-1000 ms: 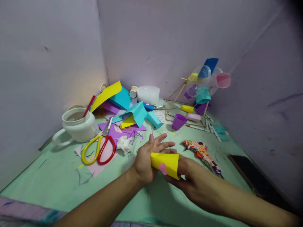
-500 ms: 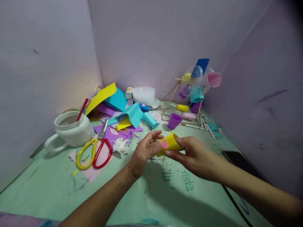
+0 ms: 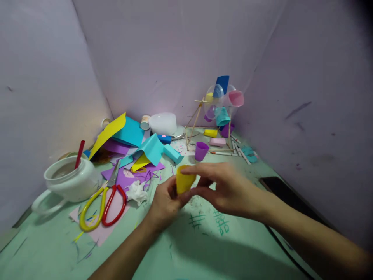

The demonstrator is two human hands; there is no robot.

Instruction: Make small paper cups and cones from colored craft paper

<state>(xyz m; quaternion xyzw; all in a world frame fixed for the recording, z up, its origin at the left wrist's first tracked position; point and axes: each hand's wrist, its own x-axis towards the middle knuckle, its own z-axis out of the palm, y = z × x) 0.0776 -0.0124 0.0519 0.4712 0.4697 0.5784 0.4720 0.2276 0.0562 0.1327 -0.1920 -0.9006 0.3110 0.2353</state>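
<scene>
1) The yellow cup (image 3: pixel 184 182) is grasped by the left hand (image 3: pixel 165 199)
2) Its rim is touched by the right hand (image 3: pixel 225 186); whether pinched, cannot be told
3) Between both, its long axis is held nearly upright
4) Beyond, a purple cup (image 3: pixel 201 152) is seen

Cup (image 3: pixel 184 183) between 2 grips (image 3: pixel 166 197) (image 3: pixel 229 186), scissors (image 3: pixel 113 179) left, phone (image 3: pixel 291 199) right.

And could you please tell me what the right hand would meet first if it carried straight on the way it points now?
The right hand would meet the yellow paper cup first, which it appears to be touching; the left hand seems next beyond, though depth is unclear.
</scene>
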